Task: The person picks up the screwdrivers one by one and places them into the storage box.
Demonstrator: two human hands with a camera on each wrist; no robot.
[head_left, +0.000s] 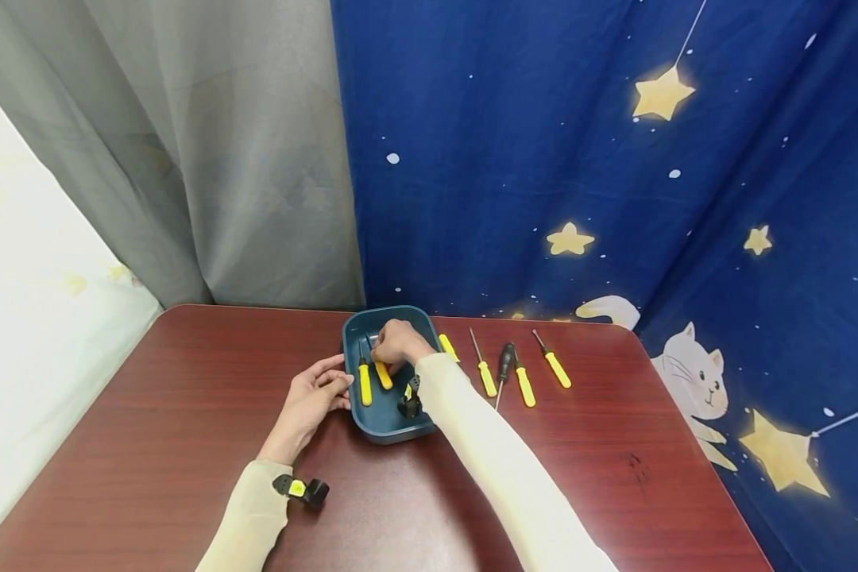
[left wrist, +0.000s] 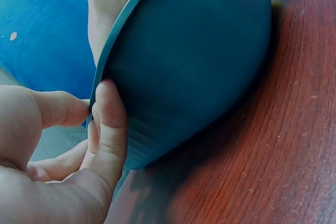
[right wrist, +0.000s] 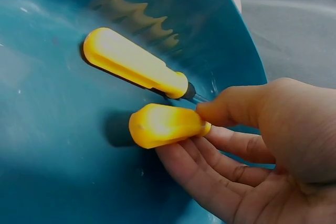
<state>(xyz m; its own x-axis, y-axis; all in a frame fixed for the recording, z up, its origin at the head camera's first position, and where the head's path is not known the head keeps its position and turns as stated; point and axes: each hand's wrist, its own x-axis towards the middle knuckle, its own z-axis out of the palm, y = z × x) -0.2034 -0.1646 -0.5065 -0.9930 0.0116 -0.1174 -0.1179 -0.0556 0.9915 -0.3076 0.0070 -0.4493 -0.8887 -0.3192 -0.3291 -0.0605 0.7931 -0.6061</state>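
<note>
A dark teal plastic basin [head_left: 389, 437] stands near the table's back edge. My left hand [head_left: 319, 391] pinches its left rim between thumb and fingers, seen close up in the left wrist view. Inside the basin, my right hand [head_left: 398, 343] holds a yellow-handled screwdriver [right wrist: 165, 125] between thumb and fingers, its handle just above the basin floor. A second yellow-handled screwdriver [head_left: 365, 384] lies in the basin along the left side, parallel to the wall. In the right wrist view its yellow handle [right wrist: 131, 61] is beside the held one.
Right of the basin lie several more screwdrivers: a yellow one [head_left: 486, 378], a black-handled one [head_left: 505, 364], another yellow one [head_left: 525, 385] and one farther right [head_left: 558, 369]. A yellow handle [head_left: 446, 346] is partly hidden by my right sleeve. Curtains [head_left: 472, 159] hang behind the table.
</note>
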